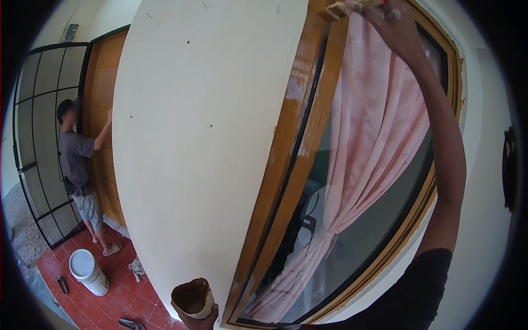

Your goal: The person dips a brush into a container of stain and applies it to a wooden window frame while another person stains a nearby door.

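Window frame (286,137): brown wood, leaning in this fisheye view, patchy shiny streaks down the upper left side.
Curtain (368,126): pink, gathered in low down, hanging behind the glass (360,261) within the frame.
Wall (192,165): pale, right up against the frame's left side, dotted with a few small holes (188,42).
Other person (77,159): well left of the frame, past the wall, turned to a wooden door (104,137) with an arm raised (touching or not, can't tell).
Gate (47,110): black bars, farthest left of the frame.
Floor (124,297): red tiles, down and left of the frame, with a white bucket (91,272), a crumpled rag (136,268) and loose sandals (131,324) (kinda scattered, tbh).
In the way: right arm (446,143), cutting across the curtain and the frame's right side.
Right hand (385,19): stretched up high, fingers closed on a brush (334,10) at the frame's upper left corner; actual contact hard to call.
Left hand (201,320): low, just left of the frame's bottom end, wrapped around a ragged-rimmed pot (208,304), brown inside.
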The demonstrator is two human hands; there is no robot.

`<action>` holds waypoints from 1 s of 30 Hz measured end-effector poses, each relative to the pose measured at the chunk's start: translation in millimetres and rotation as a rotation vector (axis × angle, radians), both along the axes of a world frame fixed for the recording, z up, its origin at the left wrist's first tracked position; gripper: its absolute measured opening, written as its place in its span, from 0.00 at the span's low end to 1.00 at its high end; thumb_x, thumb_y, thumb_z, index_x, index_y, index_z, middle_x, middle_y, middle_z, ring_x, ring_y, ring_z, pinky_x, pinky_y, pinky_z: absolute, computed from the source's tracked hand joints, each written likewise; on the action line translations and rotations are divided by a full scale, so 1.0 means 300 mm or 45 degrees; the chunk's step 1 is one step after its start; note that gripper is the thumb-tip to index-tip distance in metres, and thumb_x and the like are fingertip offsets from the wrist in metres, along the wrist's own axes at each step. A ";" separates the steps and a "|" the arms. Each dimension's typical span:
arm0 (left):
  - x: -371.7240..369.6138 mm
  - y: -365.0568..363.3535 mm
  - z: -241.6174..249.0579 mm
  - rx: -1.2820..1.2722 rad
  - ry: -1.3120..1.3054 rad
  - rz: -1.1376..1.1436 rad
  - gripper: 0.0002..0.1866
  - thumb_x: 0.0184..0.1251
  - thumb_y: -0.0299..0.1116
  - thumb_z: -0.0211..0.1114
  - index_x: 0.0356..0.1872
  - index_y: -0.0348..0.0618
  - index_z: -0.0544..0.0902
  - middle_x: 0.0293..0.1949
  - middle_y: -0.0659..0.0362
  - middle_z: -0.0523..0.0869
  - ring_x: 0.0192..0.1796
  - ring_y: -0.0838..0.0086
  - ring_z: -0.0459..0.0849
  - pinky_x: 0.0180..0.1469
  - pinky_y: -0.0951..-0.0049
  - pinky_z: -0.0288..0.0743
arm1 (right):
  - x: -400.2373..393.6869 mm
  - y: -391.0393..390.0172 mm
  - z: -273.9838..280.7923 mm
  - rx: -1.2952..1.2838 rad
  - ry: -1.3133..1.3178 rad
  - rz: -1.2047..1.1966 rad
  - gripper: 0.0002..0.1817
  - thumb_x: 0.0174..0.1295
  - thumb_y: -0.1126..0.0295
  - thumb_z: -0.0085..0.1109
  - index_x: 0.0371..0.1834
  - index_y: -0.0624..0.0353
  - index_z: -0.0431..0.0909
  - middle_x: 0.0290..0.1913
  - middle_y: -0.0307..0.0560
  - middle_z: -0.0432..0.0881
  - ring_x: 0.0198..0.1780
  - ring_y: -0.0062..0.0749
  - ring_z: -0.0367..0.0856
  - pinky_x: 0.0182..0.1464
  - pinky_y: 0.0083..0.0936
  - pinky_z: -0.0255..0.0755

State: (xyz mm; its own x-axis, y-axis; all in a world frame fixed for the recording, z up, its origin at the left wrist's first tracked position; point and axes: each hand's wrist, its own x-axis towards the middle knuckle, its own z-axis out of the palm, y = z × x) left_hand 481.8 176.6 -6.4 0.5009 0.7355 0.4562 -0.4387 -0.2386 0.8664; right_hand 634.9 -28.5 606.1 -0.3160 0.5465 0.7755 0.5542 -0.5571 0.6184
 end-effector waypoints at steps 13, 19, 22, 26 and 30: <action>-0.062 -0.024 -0.038 -0.015 0.096 0.095 0.49 0.48 0.20 0.78 0.71 0.36 0.56 0.60 0.46 0.79 0.61 0.62 0.81 0.66 0.61 0.75 | 0.099 0.051 0.288 0.069 0.350 0.255 0.16 0.68 0.57 0.68 0.35 0.60 0.82 0.31 0.38 0.82 0.34 0.23 0.77 0.39 0.27 0.73; -0.082 -0.018 -0.018 0.009 0.100 0.026 0.50 0.47 0.22 0.79 0.71 0.36 0.57 0.61 0.46 0.79 0.62 0.61 0.81 0.66 0.60 0.75 | 0.076 0.056 0.316 0.290 0.310 0.044 0.17 0.67 0.55 0.68 0.36 0.60 0.83 0.33 0.39 0.84 0.36 0.24 0.79 0.42 0.29 0.74; -0.073 -0.027 -0.021 -0.004 0.080 0.028 0.51 0.47 0.23 0.80 0.72 0.37 0.56 0.61 0.46 0.78 0.62 0.61 0.81 0.66 0.60 0.75 | 0.062 0.069 0.313 0.104 0.502 0.067 0.17 0.67 0.55 0.68 0.36 0.60 0.82 0.33 0.40 0.83 0.38 0.24 0.78 0.44 0.29 0.74; -0.059 -0.030 -0.033 -0.137 -0.112 -0.009 0.50 0.41 0.30 0.78 0.69 0.38 0.60 0.58 0.50 0.76 0.60 0.62 0.79 0.65 0.59 0.73 | 0.072 0.085 0.355 0.244 0.327 -0.020 0.18 0.68 0.56 0.68 0.41 0.62 0.82 0.36 0.43 0.84 0.42 0.26 0.80 0.46 0.29 0.75; -0.092 -0.027 -0.014 -0.105 -0.023 0.004 0.52 0.47 0.22 0.80 0.73 0.39 0.56 0.61 0.46 0.79 0.62 0.60 0.81 0.66 0.59 0.75 | 0.039 0.081 0.333 0.124 0.535 0.129 0.19 0.66 0.55 0.69 0.45 0.61 0.82 0.43 0.45 0.85 0.45 0.31 0.82 0.49 0.31 0.76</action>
